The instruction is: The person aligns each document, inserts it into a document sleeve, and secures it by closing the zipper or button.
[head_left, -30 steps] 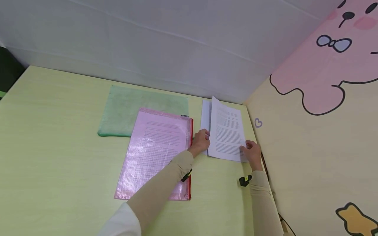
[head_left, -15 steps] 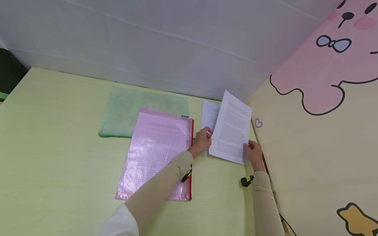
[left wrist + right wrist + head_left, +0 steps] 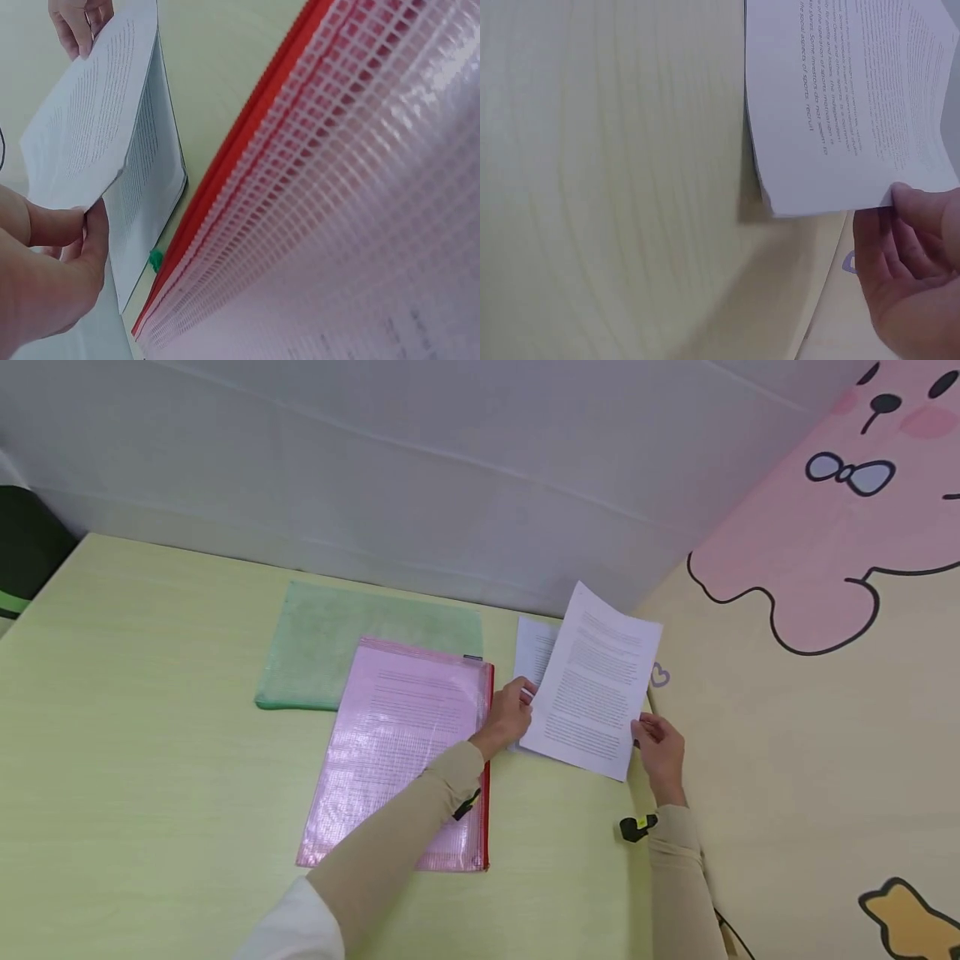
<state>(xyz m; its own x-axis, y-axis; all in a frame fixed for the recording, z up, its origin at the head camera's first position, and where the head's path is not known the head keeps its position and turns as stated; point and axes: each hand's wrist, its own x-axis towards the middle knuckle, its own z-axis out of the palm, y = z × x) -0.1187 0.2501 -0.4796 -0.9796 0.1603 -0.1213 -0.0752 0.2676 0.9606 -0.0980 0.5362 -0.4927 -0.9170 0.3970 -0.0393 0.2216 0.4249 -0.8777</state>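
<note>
Printed paper sheets (image 3: pixel 596 685) are held tilted above the table's right end. My left hand (image 3: pixel 512 714) pinches their left edge between thumb and fingers, plain in the left wrist view. My right hand (image 3: pixel 660 750) pinches the opposite edge, thumb on the printed face in the right wrist view. More printed paper (image 3: pixel 534 643) lies on the table under the raised sheets, partly covered by them. Just left of my left hand lies a pink mesh zipper pouch (image 3: pixel 397 735) with a red zipper (image 3: pixel 225 165) and printed paper inside; my left forearm crosses over it.
A green zipper pouch (image 3: pixel 375 610) lies behind the pink one, partly beneath it. The pale yellow table (image 3: pixel 165 735) meets a grey cloth wall (image 3: pixel 375 468) at the back. A cartoon-printed wall (image 3: pixel 787 727) stands close on the right.
The raised sheets have swung right and tilted, showing more of the paper beneath. My right hand has moved right with their edge; my left hand stays nearly in place.
</note>
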